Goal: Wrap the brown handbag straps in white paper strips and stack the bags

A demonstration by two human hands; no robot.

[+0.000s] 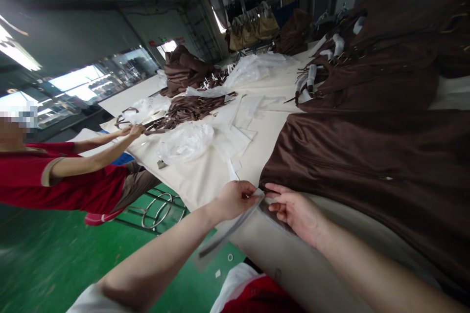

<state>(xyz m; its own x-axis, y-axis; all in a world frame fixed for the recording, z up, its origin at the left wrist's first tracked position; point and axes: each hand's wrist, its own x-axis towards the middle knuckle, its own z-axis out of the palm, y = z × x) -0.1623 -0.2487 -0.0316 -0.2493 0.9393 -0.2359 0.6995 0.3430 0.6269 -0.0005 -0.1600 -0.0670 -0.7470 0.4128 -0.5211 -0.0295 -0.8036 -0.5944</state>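
Note:
My left hand (237,200) is closed in a pinch on a narrow strip in clear plastic wrap (225,234). One length of the strip hangs from the fingertips down past the table edge. Close beside it, my right hand (297,212) has its index finger stretched out and the other fingers loosely curled and apart. Its fingertips are near the strip's top and the corner of a brown bag (352,156). The bag lies flat on the table, with a zip line across it. More clear wrap passes behind my right hand, partly hidden by it.
A co-worker in a red shirt (84,176) handles dark straps (194,110) at the left edge of the pale table (191,181). Crumpled clear plastic (187,142) and white sheets (235,137) lie mid-table. Brown bags with wrapped handles (370,83) are piled at the right.

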